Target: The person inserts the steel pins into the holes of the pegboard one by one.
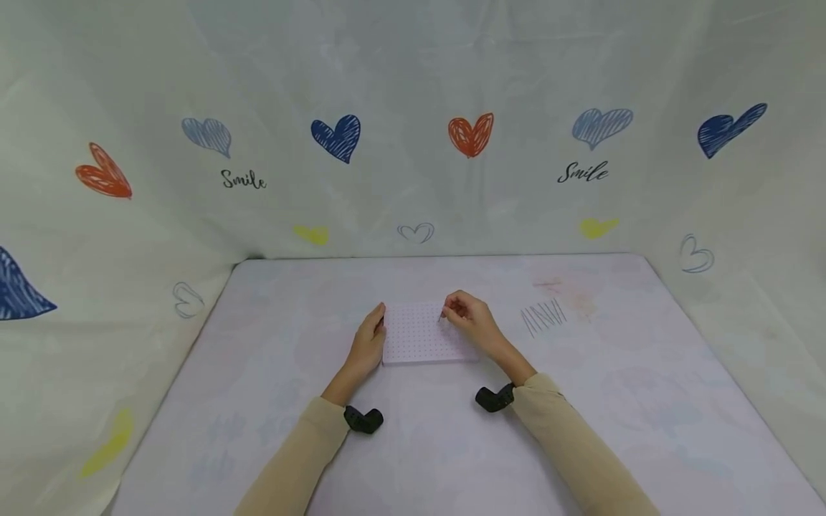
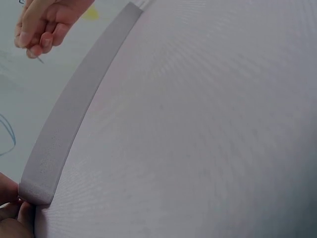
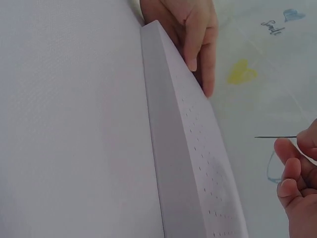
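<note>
A white pegboard block (image 1: 419,340) with rows of small holes lies flat on the table in front of the person. At its left end, the left hand (image 1: 366,344) grips the edge, thumb by the top face; the right wrist view shows these fingers along the board's far end. Over the board's right part hovers the right hand (image 1: 474,321). Between its thumb and forefinger it pinches a thin dark pin (image 3: 271,137), held above the hole surface, its free end pointing toward the board in the right wrist view.
To the right of the board, several thin dark pins (image 1: 543,317) lie in a loose row on the pale table (image 1: 426,444). A faint reddish mark (image 1: 548,284) shows behind them. White cloth walls (image 1: 400,64) printed with hearts stand at the back and sides.
</note>
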`<state>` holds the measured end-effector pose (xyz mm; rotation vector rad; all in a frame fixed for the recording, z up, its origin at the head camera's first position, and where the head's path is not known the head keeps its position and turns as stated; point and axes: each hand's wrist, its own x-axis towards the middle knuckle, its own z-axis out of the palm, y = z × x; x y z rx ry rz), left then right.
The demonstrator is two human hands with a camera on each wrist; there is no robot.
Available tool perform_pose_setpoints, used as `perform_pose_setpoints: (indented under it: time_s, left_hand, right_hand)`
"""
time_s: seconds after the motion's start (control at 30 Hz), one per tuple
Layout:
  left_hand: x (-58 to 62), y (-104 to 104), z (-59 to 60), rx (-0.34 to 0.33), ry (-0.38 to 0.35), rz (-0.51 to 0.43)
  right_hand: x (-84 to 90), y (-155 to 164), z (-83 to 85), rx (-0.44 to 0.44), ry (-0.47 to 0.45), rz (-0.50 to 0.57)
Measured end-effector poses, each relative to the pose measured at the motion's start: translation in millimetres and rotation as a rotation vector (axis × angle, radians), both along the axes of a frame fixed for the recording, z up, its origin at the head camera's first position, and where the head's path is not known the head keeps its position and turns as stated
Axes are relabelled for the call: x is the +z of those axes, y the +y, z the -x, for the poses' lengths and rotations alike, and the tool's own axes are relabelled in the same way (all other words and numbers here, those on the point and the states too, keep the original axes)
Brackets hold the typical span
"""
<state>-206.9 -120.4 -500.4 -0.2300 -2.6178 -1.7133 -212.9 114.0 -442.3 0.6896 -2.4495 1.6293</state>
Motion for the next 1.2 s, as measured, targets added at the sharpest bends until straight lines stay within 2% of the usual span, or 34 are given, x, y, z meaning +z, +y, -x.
perform_pose_setpoints:
  time_s: [0.2,0.7,0.93,1.2]
  left_hand:
    - [0.3,2,1.0,-0.005,0.007,0.016]
    - [5.5,1,2.0,-0.009,-0.001,-0.001]
    - [5.7,-2,3.3,-0.024,0.002,-0.010]
    - [2.0,-5,0.5,-0.038,-0.006,-0.031]
  right_hand:
    - [-29.9,-12,21.1,-0.001,0.000,0.021]
    - [-35.1,-39,31.6,0.082,0.036,0.038]
    - [-38.3,-49,33.5,0.100,0.011,0.011]
    - [-50.9,-56,30.7,0.096,-0.009,0.006]
